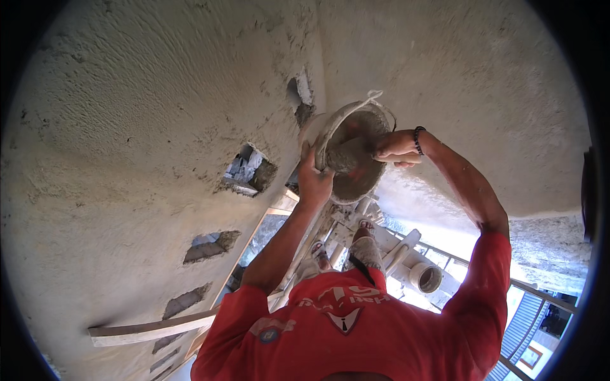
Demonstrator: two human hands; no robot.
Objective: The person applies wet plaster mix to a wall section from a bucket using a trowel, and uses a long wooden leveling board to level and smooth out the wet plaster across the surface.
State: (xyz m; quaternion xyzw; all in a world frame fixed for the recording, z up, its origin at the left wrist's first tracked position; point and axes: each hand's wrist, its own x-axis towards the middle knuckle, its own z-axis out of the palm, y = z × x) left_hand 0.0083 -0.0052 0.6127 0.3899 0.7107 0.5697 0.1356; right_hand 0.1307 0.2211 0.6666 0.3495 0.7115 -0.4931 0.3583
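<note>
A pale bucket (312, 129) with a cord tied at its rim is tilted toward me, and wet grey mortar (356, 184) lies inside it. My left hand (316, 179) grips the bucket's near left side, thumb over the rim. Over the bucket's right edge, my right hand (397, 148) is closed round the handle of a trowel (351, 155). Its mortar-coated blade rests in the bucket, so its outline is hard to make out. A dark beaded bracelet circles my right wrist.
Plastered walls meet in a corner behind the bucket. Several rough openings (249, 169) pierce the left wall. A wooden plank (152, 330) juts out at lower left. Below are my feet on narrow boards, an open pipe end (426, 278) and a metal railing (540, 293).
</note>
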